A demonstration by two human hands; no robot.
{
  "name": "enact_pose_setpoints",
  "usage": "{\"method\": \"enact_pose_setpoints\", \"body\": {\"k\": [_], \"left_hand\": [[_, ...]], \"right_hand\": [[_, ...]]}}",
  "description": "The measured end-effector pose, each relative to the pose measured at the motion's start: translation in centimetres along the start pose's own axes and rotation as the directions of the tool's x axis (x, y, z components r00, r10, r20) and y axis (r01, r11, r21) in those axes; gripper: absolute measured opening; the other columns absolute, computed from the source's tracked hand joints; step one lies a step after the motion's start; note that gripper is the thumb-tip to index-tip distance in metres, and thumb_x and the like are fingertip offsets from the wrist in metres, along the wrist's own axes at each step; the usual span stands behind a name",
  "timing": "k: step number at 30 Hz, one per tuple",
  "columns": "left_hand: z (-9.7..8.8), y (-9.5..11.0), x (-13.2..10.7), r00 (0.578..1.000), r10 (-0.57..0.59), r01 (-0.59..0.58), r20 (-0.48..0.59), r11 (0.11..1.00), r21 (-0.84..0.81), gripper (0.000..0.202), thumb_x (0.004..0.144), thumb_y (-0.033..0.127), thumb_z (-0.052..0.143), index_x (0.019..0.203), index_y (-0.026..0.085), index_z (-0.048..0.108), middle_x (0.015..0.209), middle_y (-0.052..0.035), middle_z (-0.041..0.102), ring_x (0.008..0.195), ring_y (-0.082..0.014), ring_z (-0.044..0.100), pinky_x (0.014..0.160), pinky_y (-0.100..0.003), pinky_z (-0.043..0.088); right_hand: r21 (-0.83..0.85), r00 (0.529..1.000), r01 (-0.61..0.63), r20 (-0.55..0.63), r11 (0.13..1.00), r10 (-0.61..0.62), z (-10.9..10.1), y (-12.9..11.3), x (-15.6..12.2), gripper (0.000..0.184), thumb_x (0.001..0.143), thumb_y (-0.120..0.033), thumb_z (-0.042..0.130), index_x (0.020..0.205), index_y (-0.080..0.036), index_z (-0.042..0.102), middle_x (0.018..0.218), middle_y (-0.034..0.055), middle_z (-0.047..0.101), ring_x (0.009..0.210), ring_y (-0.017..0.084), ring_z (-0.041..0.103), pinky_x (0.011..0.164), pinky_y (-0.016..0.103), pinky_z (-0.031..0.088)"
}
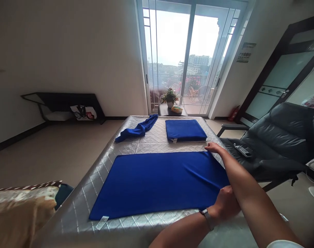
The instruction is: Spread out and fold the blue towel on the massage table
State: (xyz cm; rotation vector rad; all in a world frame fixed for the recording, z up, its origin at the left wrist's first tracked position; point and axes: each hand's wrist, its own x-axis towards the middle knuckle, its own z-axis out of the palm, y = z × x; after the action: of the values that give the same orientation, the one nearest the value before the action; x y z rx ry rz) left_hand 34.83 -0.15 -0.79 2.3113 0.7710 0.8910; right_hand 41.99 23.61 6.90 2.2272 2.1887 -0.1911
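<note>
1. The blue cloth (157, 182) lies on the silver bed (74, 213), on the near side of the folded blue stack (185, 129).
2. The right hand (215, 148) is just beside the stack's near right corner. Its fingers pinch a corner of the cloth.
3. The left hand (226, 202) is farther from the stack, to its near right. Its fingers curl around the cloth's edge, but the tips are hidden.
4. The small pinch could slip, and then that corner would flop down. If one hand pulls harder, the cloth could go crooked.
5. The right hand might bump the stack, because it is so close. The right arm passes over the left hand, so the two could get in each other's way.
6. The cloth is bright blue, thin and soft-looking. It is mostly flat, with long wrinkles on the stack's near right side. A white tag (102, 223) sticks out, to the near left of the stack.
</note>
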Motion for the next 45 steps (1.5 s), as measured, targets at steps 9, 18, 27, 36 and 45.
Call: {"method": "enact_pose_setpoints", "body": {"k": [9,18,27,36,45], "left_hand": [[-6.1,2.5,-4.4,0.92,-0.12,0.02,-0.374,0.965,-0.26,0.009,0.079,0.017,0.068,0.08,0.02,0.059,0.075,-0.0009,0.066,0.069,-0.015,0.062,0.067,-0.027,0.052],[-15.6,1.5,-16.4,0.649,-0.381,0.3,-0.658,0.924,-0.239,0.006,0.081,0.02,0.063,0.079,0.023,0.059,0.066,0.0047,0.063,0.058,-0.0106,0.059,0.061,-0.022,0.05],[-23.5,-1.1,-27.8,0.417,-0.542,0.559,-0.73,0.786,-0.264,0.023,0.087,0.044,0.06,0.091,0.023,0.071,0.082,-0.0016,0.076,0.072,-0.0175,0.071,0.071,-0.028,0.057],[-29.8,-3.5,-35.5,0.146,-0.472,0.832,-0.869,0.535,-0.15,0.034,0.085,0.05,0.055,0.098,0.024,0.072,0.089,-0.0046,0.078,0.082,-0.0242,0.073,0.077,-0.036,0.056],[-30.4,-8.0,-40.2,0.238,-0.232,0.934,-0.943,0.321,0.157,0.027,0.087,0.038,0.052,0.092,0.022,0.072,0.078,-0.006,0.077,0.074,-0.0263,0.071,0.073,-0.038,0.05]], "right_hand": [[0.242,0.996,-0.032,0.091,0.97,0.01,-5.3,-5.6,-1.6,0.032,0.088,-0.03,0.065,0.06,-0.015,0.065,0.051,0.0025,0.06,0.055,0.014,0.06,0.055,0.022,0.043],[0.616,0.977,0.136,0.045,0.776,-0.208,-5.2,-17.3,-3.0,0.017,0.077,-0.019,0.081,0.09,-0.014,0.071,0.058,-0.0022,0.067,0.054,0.012,0.064,0.056,0.018,0.052],[0.755,0.888,0.311,-0.015,0.577,-0.459,-1.0,-31.7,-4.4,0.004,0.083,-0.019,0.075,0.084,-0.015,0.077,0.067,0.0013,0.075,0.063,0.014,0.071,0.064,0.021,0.057],[0.641,0.758,0.569,-0.164,0.516,-0.631,3.3,-43.6,-5.2,0.023,0.086,-0.014,0.067,0.103,-0.02,0.079,0.088,0.0012,0.078,0.084,0.016,0.07,0.08,0.024,0.053],[0.456,0.718,0.675,-0.226,0.58,-0.658,7.6,-49.6,-5.6,0.023,0.092,-0.023,0.062,0.109,-0.025,0.079,0.12,0.007,0.07,0.11,0.021,0.061,0.098,0.03,0.044]]}}
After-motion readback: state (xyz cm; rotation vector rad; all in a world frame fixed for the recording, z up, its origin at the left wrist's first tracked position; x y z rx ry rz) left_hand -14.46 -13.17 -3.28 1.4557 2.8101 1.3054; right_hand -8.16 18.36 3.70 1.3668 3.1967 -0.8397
